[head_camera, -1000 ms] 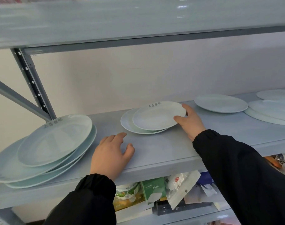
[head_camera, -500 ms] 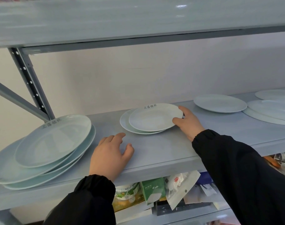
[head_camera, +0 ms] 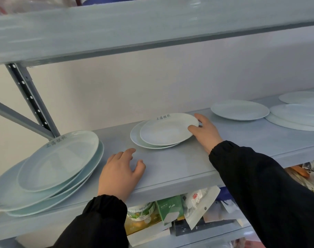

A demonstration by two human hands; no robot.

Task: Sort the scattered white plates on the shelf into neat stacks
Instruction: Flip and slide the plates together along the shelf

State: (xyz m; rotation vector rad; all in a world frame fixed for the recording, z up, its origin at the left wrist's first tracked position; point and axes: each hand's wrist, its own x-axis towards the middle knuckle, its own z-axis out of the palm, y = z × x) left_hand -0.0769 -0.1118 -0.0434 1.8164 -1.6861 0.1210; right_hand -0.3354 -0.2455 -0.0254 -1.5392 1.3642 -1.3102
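Note:
A small white plate with grey lettering (head_camera: 167, 128) lies on top of another small plate (head_camera: 137, 138) in the middle of the grey shelf (head_camera: 170, 169). My right hand (head_camera: 204, 132) grips the top plate's right rim, thumb over the edge. My left hand (head_camera: 119, 171) rests flat on the shelf near its front edge, fingers apart, holding nothing. A loose pile of large plates (head_camera: 50, 167) sits at the left and overhangs the shelf front. A single plate (head_camera: 239, 110) and two overlapping large plates (head_camera: 297, 117) lie at the right.
An upper shelf board (head_camera: 152, 27) hangs close overhead. A perforated upright with a diagonal brace (head_camera: 30, 99) stands at the back left. Behind the shelf is a white wall. The shelf below holds a green carton (head_camera: 169, 207), a tub and packets.
The top small plate has slid slightly left over the lower one with my right hand on its rim. My left hand has stayed put.

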